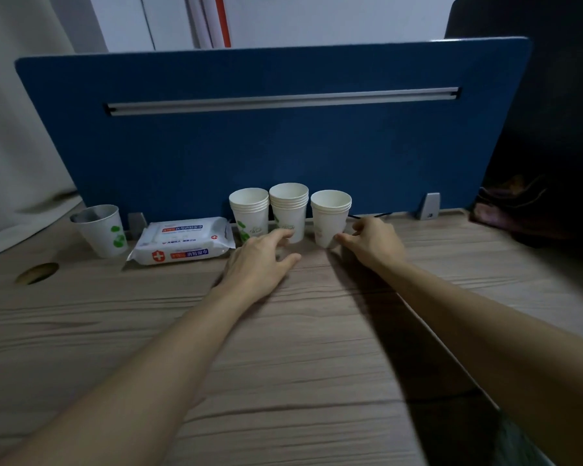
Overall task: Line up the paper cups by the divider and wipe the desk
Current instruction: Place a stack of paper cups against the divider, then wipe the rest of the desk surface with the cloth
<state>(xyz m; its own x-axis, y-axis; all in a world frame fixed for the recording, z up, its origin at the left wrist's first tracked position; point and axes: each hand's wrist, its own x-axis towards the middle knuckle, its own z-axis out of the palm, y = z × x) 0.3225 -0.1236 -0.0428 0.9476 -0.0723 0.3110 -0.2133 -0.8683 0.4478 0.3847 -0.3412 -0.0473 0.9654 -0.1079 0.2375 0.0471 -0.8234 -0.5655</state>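
Blue divider [283, 146] behind; three white cup stacks [288, 210] (green print) upright

A wood-grain desk [300, 364] fills the dim foreground. A pale curtain [17, 112] hangs at the left, a white wall [334, 18] rises behind, and a dark chair back [552, 129] stands at the right.

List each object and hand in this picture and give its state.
Left cup stack: upright, by the divider.
Middle cup stack: upright, left hand touching.
Right cup stack: upright, right hand touching.
Single cup: upright, apart.
Wipes pack: closed, flat.
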